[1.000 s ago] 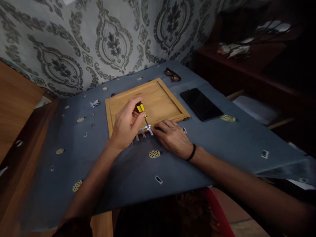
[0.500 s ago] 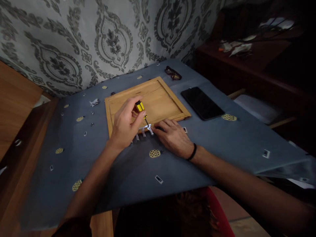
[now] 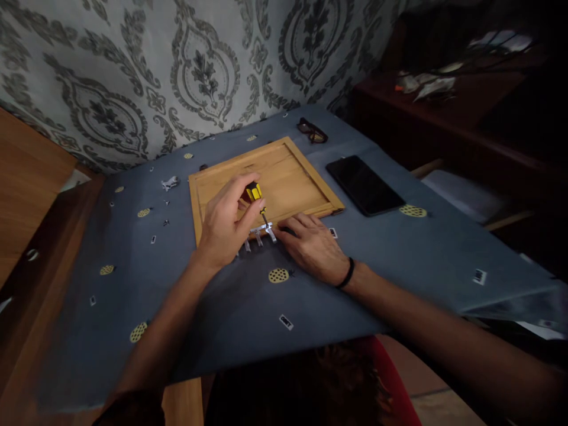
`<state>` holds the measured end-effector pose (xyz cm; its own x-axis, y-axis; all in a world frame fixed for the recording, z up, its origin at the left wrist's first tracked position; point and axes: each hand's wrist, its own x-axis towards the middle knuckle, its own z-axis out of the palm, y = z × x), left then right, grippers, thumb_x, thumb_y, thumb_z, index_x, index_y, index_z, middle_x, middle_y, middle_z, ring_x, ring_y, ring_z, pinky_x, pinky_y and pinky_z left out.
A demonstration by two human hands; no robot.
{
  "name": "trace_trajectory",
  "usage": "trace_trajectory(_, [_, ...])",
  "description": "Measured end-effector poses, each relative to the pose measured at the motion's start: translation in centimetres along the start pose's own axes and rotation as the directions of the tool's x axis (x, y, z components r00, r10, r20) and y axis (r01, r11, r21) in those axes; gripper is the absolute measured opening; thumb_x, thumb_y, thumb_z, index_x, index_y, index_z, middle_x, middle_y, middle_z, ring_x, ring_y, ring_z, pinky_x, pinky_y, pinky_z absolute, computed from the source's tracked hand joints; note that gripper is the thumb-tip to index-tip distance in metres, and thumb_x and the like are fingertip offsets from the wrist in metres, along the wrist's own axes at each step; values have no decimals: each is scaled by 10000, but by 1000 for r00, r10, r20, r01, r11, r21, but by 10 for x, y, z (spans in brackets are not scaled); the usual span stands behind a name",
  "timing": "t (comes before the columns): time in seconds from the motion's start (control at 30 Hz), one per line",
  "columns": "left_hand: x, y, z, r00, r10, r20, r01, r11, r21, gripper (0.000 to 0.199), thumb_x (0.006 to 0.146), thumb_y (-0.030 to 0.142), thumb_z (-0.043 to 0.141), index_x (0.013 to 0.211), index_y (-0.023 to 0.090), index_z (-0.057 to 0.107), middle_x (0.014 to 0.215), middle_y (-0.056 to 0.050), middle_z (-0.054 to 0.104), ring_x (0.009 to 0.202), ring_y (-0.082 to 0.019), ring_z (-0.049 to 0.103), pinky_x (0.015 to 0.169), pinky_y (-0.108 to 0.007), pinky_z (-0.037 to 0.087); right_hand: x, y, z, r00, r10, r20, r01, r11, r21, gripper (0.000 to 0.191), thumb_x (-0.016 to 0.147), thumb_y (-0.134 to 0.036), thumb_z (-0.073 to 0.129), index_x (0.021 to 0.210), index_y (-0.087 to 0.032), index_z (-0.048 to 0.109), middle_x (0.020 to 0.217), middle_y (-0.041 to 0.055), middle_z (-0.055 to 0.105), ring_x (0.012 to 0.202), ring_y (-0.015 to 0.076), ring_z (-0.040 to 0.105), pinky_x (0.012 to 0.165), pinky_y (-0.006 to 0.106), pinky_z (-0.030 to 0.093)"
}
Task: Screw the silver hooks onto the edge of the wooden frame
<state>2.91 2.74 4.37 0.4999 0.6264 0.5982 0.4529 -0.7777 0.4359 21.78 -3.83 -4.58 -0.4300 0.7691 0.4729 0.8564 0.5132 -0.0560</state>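
"Screwdriver (image 3: 254, 192), one, yellow and black. Held how?"

"Grasped by the handle in the left hand (image 3: 223, 228), tilted, shaft running down to the metal hook strip (image 3: 269, 230)."

"Hook strip, whereabouts?"

"At the near edge of the wooden panel (image 3: 288, 183), hooks jutting toward the near side."

"Right hand (image 3: 313, 248), condition?"

"Fingers bent, resting at the panel's near edge, just right of the strip. Whether they pinch anything, I cannot tell; a dark patch under the fingers is unclear."

"Other stock?"

"Phone (image 3: 366, 185), right of the panel. Glasses (image 3: 313, 131), far right. Loose metal piece (image 3: 169, 183), left, with small bits (image 3: 166, 222) nearer, possibly screws. All on blue cloth (image 3: 328, 313)."

"Risks, itemised?"

"Slipped tip: likeliest if the shaft leans too far or pressure comes sideways; it could scratch the wood or jab the right fingers close by. Skewed strip: possible if nothing steadies it against a twist. Lost small bits: a tug on the cloth or a brushing sleeve might scatter them."
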Motion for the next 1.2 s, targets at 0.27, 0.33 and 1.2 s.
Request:
trace_trajectory(0.27, [-1, 0, 0, 999, 18, -45, -17, 1000, 22, 260, 926, 170, 624, 1184, 195, 602, 1029, -13, 694, 850, -131, 666, 769, -255, 581, -1, -2, 0, 1000, 7, -8, -7, 1000, -3, 217, 949, -121, 553, 1102, -171, 698, 1028, 96, 711, 957, 246, 534, 814, 373, 402])
trace_trajectory(0.33, [0, -1, -1, 999, 31, -44, -31, 999, 16, 284, 921, 153, 621, 1201, 190, 596, 1039, -12, 697, 856, -129, 670, 792, -257, 581, -1, -2, 0, 1000, 5, -7, -5, 1000, -8, 216, 949, -124, 555, 1106, -171, 695, 1032, 98, 709, 960, 249, 532, 817, 376, 399])
trace_trajectory(1.2, [0, 4, -4, 998, 21, 54, -21, 1000, -1, 287, 948, 160, 605, 1232, 190, 574, 1157, -34, 702, 871, -126, 696, 739, -234, 585, 0, -4, -4, 1000, 11, -2, -11, 1000, 11, 230, 954, -206, 578, 1142, -159, 702, 1019, 104, 700, 954, 255, 529, 830, 385, 403])
